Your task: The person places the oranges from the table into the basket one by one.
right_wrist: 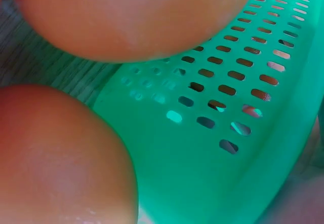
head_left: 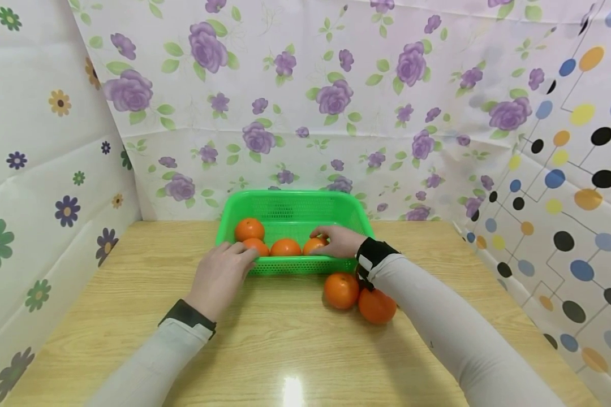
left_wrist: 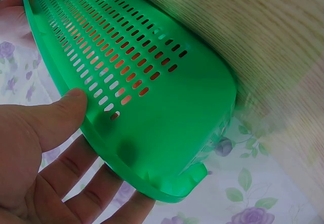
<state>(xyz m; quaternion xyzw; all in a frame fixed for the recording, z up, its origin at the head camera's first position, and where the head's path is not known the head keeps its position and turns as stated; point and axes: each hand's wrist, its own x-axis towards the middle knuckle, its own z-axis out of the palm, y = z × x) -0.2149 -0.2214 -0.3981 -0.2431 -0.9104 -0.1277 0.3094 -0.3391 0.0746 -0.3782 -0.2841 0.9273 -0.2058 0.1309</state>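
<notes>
The left hand (head_left: 224, 277) grips the basket (head_left: 292, 266) by its rim; the right hand (head_left: 342, 242) curls fingers round an orange (head_left: 313, 245) inside. A sleeve (head_left: 417, 291) bump could roll loose oranges (head_left: 341, 290) in front of the basket.

- Wood-grain counter (head_left: 285, 333) beneath the fingers (left_wrist: 101, 189) and on either side.
- Bright patch of light (head_left: 292, 391) on its surface, nearer the camera than the fingers.
- Rose-print sheet (head_left: 295, 102), white with purple blooms and green leaves, beyond the fingers.
- Flower-print sheet (head_left: 35, 181), left of the fingers.
- Dotted sheet (head_left: 555, 226) with thin joining lines, right of the fingers.
</notes>
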